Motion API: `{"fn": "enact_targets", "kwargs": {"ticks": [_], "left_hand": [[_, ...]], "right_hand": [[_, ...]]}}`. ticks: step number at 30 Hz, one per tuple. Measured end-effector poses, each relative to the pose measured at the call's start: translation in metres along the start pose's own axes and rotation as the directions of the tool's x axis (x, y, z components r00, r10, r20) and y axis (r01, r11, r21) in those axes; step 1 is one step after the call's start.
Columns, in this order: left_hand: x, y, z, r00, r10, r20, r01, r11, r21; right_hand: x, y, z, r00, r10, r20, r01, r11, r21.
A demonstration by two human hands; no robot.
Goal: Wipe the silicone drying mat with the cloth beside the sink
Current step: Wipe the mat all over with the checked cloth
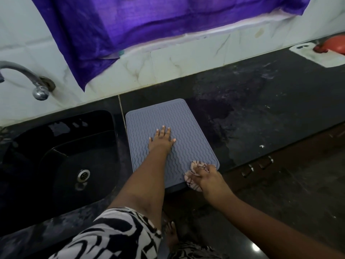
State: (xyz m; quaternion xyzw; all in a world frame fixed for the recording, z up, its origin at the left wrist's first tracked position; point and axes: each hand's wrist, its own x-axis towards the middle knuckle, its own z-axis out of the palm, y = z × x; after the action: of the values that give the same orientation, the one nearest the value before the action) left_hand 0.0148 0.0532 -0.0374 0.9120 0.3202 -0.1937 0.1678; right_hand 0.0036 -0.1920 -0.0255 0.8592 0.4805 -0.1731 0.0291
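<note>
The wiping itself is the step in hand. The grey silicone drying mat (171,139) lies flat on the dark table (261,113), just to the right of the black sink (61,156), with its near edge close to the table's front edge. The left hand (162,138) rests palm-down on the middle of the mat, fingers straight and spread, pressing it in place and gripping nothing. The right hand (207,176) is curled round a bunched, patterned pinkish cloth (194,174), which sits on the mat's near right corner and slightly overhangs its edge. Judging by this, the stroke is at one corner, and most of the ridged surface toward the wall and the sink side looks yet to be covered, though whether any part is already clean cannot be told. The next move calls for drawing the cloth across the wavy ridges while the left hand holds the mat against sliding, and then for shifting that left hand, since it covers the middle that also needs wiping.
</note>
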Motion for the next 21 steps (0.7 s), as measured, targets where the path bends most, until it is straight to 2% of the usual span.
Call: {"fn": "enact_targets", "kwargs": {"ticks": [1,3,4,5,6,8,10,11,13,15,17,19,21], "left_hand": [[-0.003,0.000,0.002,1.000,-0.007,-0.011,0.007,1.000,-0.001],[-0.007,0.003,0.003,1.000,-0.016,-0.021,0.016,1.000,0.005],[-0.008,0.003,0.001,1.000,-0.020,-0.013,0.020,1.000,0.010],[-0.009,0.003,-0.001,1.000,-0.024,-0.001,0.024,1.000,0.017],[-0.008,0.002,-0.004,1.000,-0.027,0.013,0.027,0.999,0.025],[-0.007,-0.001,-0.007,0.999,-0.032,0.017,0.032,0.999,0.033],[-0.007,-0.003,-0.007,0.999,-0.041,-0.022,0.041,0.999,0.024],[-0.007,-0.003,-0.007,0.998,-0.047,-0.051,0.048,0.999,0.019],[-0.003,-0.004,-0.012,0.993,-0.045,-0.109,0.050,0.998,0.043],[0.003,-0.009,-0.024,0.987,0.001,-0.160,0.006,0.999,0.040],[0.012,-0.022,-0.039,0.974,0.045,-0.220,-0.065,0.994,-0.086],[0.026,-0.038,-0.057,0.958,0.058,-0.280,-0.115,0.975,-0.191],[0.044,-0.048,-0.071,0.955,0.051,-0.292,-0.121,0.967,-0.225]], "right_hand": [[-0.007,0.002,-0.003,0.999,0.005,0.041,-0.005,1.000,0.013],[-0.010,0.000,-0.016,0.989,0.108,0.104,-0.130,0.962,0.241],[-0.008,-0.001,-0.028,0.976,0.180,0.123,-0.217,0.866,0.451],[-0.005,0.001,-0.046,0.946,0.250,0.207,-0.325,0.710,0.625],[0.002,0.007,-0.060,0.918,0.298,0.261,-0.379,0.469,0.798],[0.019,0.018,-0.089,0.918,0.232,0.323,-0.377,0.248,0.893],[0.034,0.029,-0.111,0.931,0.142,0.335,-0.349,0.085,0.933],[0.040,0.035,-0.120,0.931,0.088,0.355,-0.352,-0.049,0.935],[0.059,0.045,-0.127,0.939,0.020,0.344,-0.334,-0.193,0.923],[0.081,0.052,-0.129,0.948,-0.042,0.315,-0.316,-0.234,0.920],[0.107,0.053,-0.133,0.948,-0.053,0.314,-0.318,-0.214,0.924],[0.139,0.050,-0.142,0.941,0.093,0.324,-0.313,-0.114,0.943],[0.174,0.046,-0.151,0.944,0.177,0.279,-0.287,0.020,0.958]]}}
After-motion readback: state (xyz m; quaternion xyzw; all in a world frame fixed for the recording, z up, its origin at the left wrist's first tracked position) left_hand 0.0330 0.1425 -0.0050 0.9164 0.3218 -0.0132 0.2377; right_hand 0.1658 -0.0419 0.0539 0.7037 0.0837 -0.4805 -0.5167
